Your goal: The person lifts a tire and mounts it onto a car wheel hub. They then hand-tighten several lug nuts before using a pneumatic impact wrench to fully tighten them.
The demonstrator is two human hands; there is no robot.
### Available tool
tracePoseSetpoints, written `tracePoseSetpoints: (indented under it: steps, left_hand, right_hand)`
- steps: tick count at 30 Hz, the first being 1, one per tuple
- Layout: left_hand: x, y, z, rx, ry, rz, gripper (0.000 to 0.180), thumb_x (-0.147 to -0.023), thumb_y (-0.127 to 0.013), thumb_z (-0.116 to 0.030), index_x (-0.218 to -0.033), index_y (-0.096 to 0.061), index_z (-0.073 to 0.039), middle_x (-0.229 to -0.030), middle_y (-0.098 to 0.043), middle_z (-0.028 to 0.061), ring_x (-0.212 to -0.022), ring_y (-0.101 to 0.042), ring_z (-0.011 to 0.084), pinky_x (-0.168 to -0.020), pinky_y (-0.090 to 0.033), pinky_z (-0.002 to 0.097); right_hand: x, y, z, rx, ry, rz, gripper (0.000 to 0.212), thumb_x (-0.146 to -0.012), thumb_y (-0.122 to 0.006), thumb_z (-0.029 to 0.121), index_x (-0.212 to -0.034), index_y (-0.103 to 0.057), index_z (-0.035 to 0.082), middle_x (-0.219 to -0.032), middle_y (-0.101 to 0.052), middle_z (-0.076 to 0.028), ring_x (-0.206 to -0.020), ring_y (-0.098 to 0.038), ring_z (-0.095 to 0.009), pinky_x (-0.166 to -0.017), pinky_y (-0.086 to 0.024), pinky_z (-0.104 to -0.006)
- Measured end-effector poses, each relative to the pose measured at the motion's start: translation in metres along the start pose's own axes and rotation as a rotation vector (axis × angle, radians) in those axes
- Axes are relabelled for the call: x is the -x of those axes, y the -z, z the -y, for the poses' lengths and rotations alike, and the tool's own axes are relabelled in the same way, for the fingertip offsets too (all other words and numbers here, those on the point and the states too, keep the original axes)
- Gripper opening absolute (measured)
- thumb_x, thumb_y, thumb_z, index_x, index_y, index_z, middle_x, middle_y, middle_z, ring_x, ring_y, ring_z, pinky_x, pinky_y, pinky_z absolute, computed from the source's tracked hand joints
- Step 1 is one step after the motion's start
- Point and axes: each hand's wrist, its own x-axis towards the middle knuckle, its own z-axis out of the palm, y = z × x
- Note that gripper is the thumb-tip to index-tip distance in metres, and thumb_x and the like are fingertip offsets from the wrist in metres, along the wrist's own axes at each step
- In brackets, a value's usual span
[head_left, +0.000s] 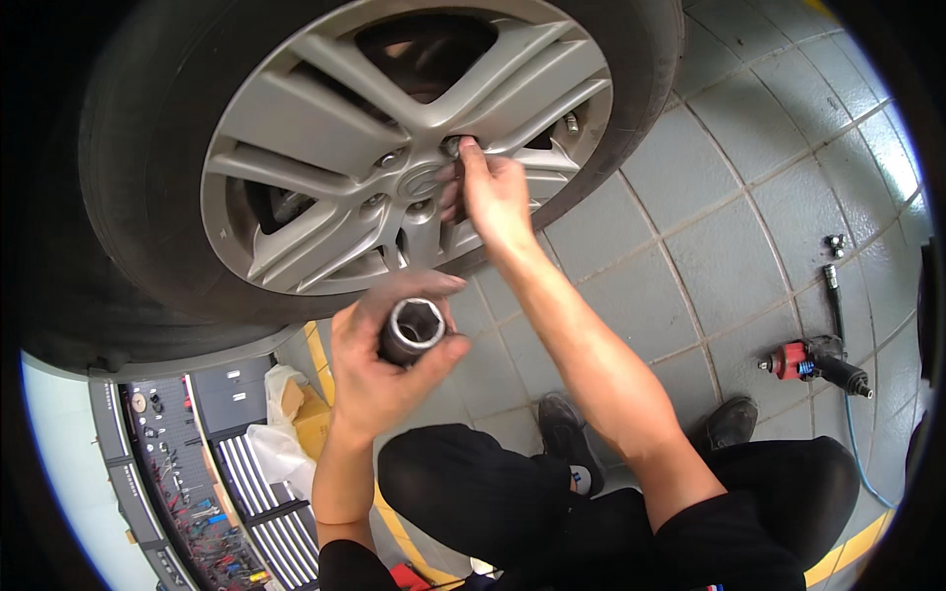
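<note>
Your right hand [496, 197]: fingertips pinched on lug nut [453, 148], hand-threading stage. Left hand [379, 369]: closed round socket [412, 330], needed next on nut.

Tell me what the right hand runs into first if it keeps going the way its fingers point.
The right hand points up at the wheel hub. Its fingertips are already at a lug nut, so that nut comes first, with the silver alloy wheel right behind. Whether they grip it is unclear.
</note>
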Motion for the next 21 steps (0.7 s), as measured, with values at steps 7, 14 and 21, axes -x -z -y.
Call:
tracePoseSetpoints:
  steps: [7,14,21]
  left_hand:
    - [-0.009,-0.040,-0.039,-0.168,-0.084,0.004,0.038,-0.068,-0.079,-0.017,-0.099,-0.063,-0.001,-0.082,-0.065,0.0082,-0.068,-0.061,0.0158,-0.063,-0.047,0.0254]
    - [0.032,-0.055,0.034,-0.052,-0.064,-0.402,0.032,-0.077,-0.072,-0.017,-0.102,-0.060,0.000,-0.074,-0.059,0.0050,-0.059,-0.053,0.0102,-0.055,-0.042,0.0226]
    - [0.030,-0.044,0.030,-0.144,-0.193,-0.416,0.034,-0.074,-0.075,-0.017,-0.100,-0.060,-0.001,-0.073,-0.060,0.0065,-0.058,-0.055,0.0126,-0.053,-0.043,0.0233]
  right_hand:
    - [0.005,-0.009,0.005,-0.447,-0.237,-0.033,0.053,-0.097,-0.034,0.042,-0.088,-0.055,-0.006,-0.061,-0.058,-0.014,-0.046,-0.058,-0.022,-0.043,-0.048,-0.0300]
    - [0.004,-0.018,-0.004,-0.639,-0.330,0.037,0.054,-0.093,-0.039,0.049,-0.089,-0.052,-0.004,-0.066,-0.059,-0.012,-0.050,-0.060,-0.022,-0.045,-0.048,-0.0297]
    - [0.007,-0.013,0.005,-0.387,-0.153,-0.035,0.046,-0.093,-0.046,0.043,-0.099,-0.054,-0.002,-0.067,-0.058,-0.008,-0.055,-0.060,-0.020,-0.053,-0.050,-0.0290]
